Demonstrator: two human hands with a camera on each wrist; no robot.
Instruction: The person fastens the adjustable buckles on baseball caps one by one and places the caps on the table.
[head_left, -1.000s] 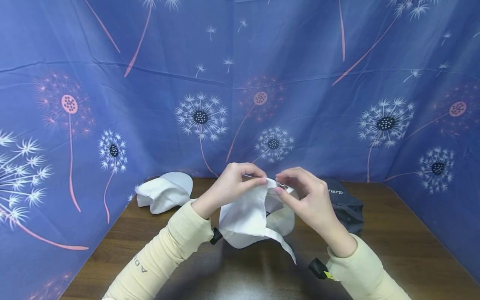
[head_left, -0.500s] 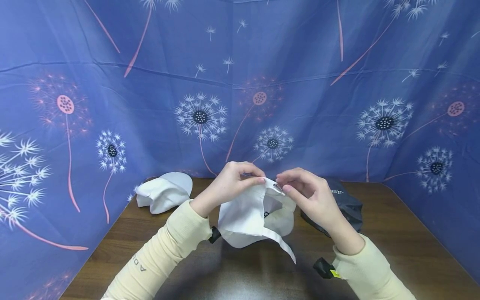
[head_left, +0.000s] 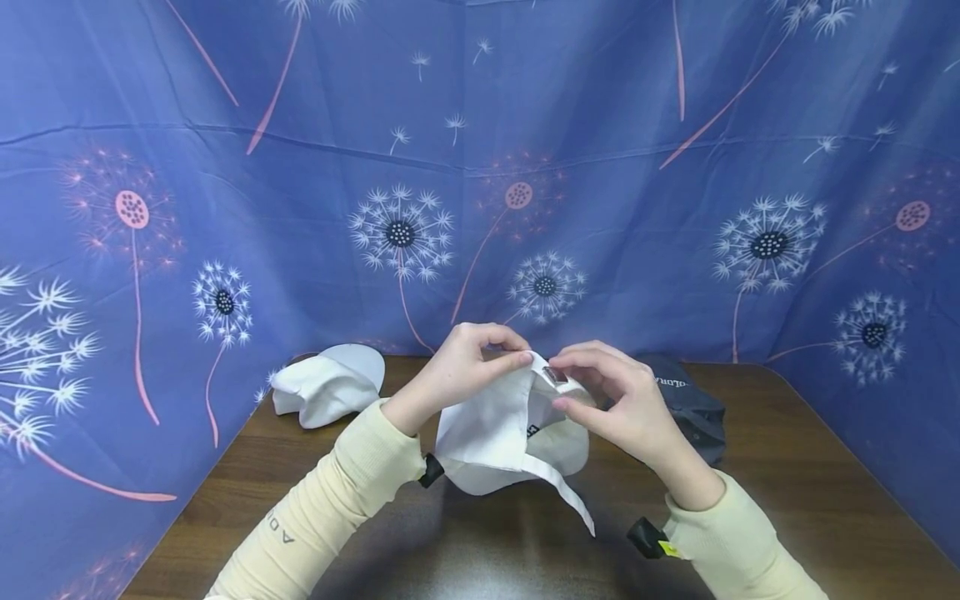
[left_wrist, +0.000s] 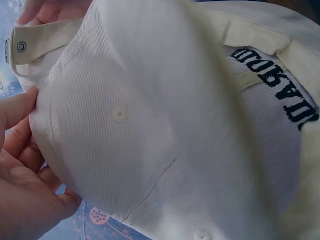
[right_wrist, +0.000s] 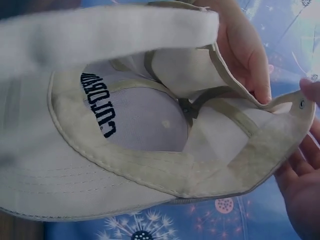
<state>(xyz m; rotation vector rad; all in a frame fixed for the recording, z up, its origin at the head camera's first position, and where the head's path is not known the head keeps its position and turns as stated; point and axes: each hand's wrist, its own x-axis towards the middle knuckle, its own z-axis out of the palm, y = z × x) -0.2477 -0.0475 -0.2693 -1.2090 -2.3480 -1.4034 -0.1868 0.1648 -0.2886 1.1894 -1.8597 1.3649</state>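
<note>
A white baseball cap is held up over the table, its inside facing me. My left hand pinches its upper back edge between thumb and fingers. At the metal buckle, my right hand holds the cap's back edge with thumb and forefinger. A loose strap hangs down from the cap with its end free. In the right wrist view, a small snap shows beside the right thumb, and dark lettering shows through inside the crown.
Another white cap lies at the back left of the wooden table. A dark cap with pale lettering lies at the back right, partly behind the right hand. A blue dandelion-print cloth hangs behind the table.
The right hand drew slightly right off the buckle, then came back left with thumb and forefinger at it. The left hand and the cap have stayed nearly in place.
</note>
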